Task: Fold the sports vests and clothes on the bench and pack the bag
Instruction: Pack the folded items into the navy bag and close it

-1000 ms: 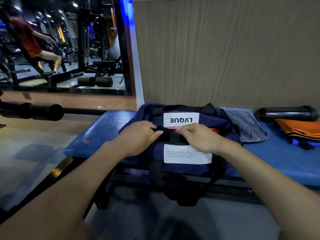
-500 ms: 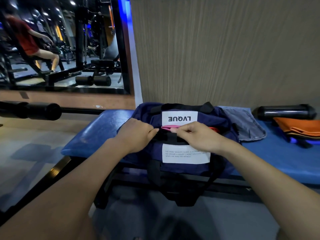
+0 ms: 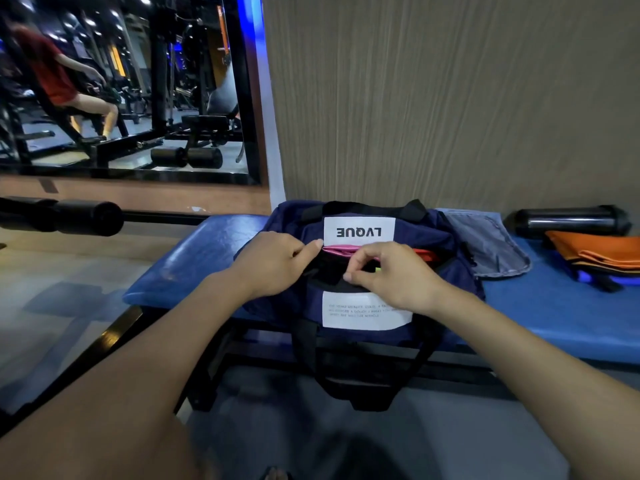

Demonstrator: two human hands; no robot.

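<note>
On the blue desk (image 3: 194,258) the navy bag (image 3: 450,258) lies against the wall, pink cloth (image 3: 337,250) showing in its mouth, where the left hand (image 3: 273,263) pinches the opening's edge and the right hand (image 3: 391,275) pinches something small, which I cannot make out.

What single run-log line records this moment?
left hand: grips bag opening | right hand: pinches at opening | pink cloth: inside | bench: under bag
</note>
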